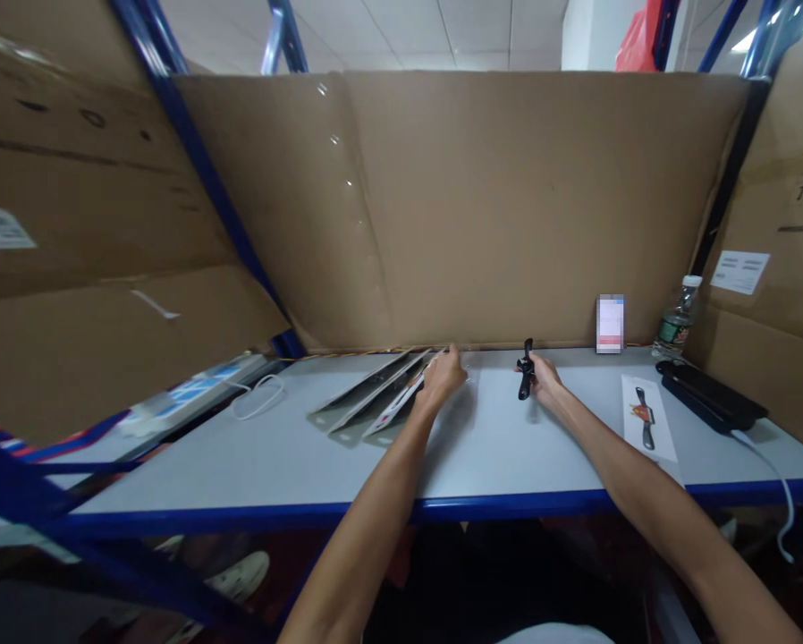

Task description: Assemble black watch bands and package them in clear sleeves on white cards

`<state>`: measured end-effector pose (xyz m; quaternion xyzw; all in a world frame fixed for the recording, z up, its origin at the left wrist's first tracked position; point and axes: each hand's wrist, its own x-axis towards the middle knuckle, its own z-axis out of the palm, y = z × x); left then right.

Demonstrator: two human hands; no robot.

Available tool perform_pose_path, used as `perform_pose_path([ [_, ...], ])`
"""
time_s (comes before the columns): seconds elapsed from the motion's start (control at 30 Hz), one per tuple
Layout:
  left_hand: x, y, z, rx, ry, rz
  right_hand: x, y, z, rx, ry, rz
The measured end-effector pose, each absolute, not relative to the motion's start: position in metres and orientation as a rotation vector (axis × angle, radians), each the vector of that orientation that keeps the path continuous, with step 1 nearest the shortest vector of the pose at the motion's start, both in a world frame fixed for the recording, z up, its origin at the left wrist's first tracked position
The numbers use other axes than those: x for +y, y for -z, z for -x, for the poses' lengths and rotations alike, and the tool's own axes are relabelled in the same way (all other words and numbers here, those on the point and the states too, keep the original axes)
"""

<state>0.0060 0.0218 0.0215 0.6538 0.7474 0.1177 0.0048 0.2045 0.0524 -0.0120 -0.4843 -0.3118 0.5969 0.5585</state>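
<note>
Black and two-handled, a spokeshave (526, 368) is held upright just over the table by my right hand (544, 376), fingers closed around its middle. My left hand (443, 376) is closed on the rightmost of several leaning blister cards (389, 413), with clear plastic showing beside the fingers. These cards stand tilted in a row on the table, and their printed fronts are mostly hidden. To the right of my right forearm lies a white card (649, 420) bearing a picture of a spokeshave.
A black case-like device (710, 395) with a white cable lies at the right, near a water bottle (676, 322) and a propped phone (610, 324). At the left are a power strip (197, 394) and white cable (259, 398). Cardboard (495, 206) walls the back; blue edging (482, 508) runs along the table front.
</note>
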Motion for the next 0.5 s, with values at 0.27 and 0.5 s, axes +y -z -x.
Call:
perform_pose_path([
  [0.27,-0.006,-0.038,-0.025,2.32,-0.45,-2.318,0.051,0.012,-0.205,-0.822,-1.435,1.086],
  [0.5,-0.007,-0.032,-0.018,2.31,-0.293,-2.164,0.054,0.014,-0.208,-0.832,-1.393,1.15],
])
